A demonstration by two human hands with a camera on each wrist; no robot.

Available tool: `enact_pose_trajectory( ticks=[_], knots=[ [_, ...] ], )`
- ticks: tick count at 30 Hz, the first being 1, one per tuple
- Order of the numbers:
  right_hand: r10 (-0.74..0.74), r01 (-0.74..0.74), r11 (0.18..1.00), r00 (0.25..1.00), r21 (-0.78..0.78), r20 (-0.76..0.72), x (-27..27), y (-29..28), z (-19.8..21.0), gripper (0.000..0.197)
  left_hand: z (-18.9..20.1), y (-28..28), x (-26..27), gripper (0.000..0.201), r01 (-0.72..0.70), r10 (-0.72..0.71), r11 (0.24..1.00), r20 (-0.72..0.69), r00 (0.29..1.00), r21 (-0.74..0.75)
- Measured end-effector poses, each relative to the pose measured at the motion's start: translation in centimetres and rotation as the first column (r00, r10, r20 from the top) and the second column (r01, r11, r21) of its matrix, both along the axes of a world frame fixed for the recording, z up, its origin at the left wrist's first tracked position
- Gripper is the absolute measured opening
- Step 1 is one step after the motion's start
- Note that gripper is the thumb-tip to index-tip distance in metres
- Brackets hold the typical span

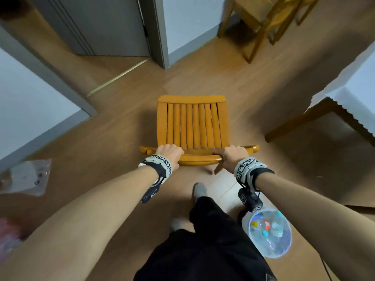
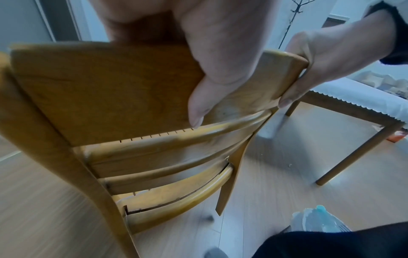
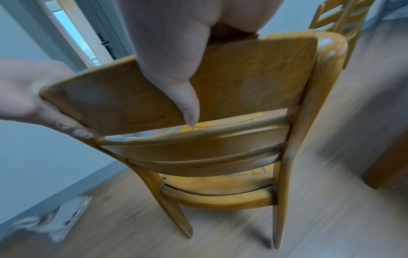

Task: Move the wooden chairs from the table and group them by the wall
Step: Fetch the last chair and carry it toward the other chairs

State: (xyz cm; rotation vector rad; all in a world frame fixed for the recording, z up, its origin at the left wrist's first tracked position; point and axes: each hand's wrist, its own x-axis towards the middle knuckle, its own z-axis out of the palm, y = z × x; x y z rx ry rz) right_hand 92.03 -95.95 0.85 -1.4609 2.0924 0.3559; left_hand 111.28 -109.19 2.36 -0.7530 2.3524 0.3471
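Observation:
A wooden chair (image 1: 192, 126) with a slatted seat stands in front of me in the middle of the floor. My left hand (image 1: 169, 154) grips the left part of its top back rail (image 2: 106, 87), thumb on the near face. My right hand (image 1: 235, 155) grips the right part of the same rail (image 3: 253, 78). More wooden chairs (image 1: 269, 19) stand by the wall at the far right, also seen in the right wrist view as chairs (image 3: 340, 19). The table (image 1: 349, 94) with a white scalloped cloth is at the right.
A grey door (image 1: 105, 25) and its frame are ahead on the left. A plastic bag (image 1: 28, 177) lies on the floor by the left wall. A mesh bin (image 1: 269, 232) of bottles stands by my right leg. My foot (image 1: 199, 189) is just behind the chair.

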Motion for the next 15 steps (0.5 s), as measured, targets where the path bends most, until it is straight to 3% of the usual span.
enact_pose_trajectory(
  ticks=[9, 15],
  knots=[
    [-0.059, 0.06, 0.997, 0.998, -0.047, 0.017, -12.7, -11.8, 1.6, 0.032, 1.5, -13.0, -13.6, 0.052, 0.016, -0.016, 0.999, -0.011, 1.0, -0.035],
    [-0.097, 0.097, 0.995, 0.995, 0.004, 0.024, -21.2, -19.5, 3.1, 0.035, 2.9, -20.5, -23.0, 0.043, 0.029, -0.029, 0.999, 0.009, 1.0, -0.036]
  ],
)
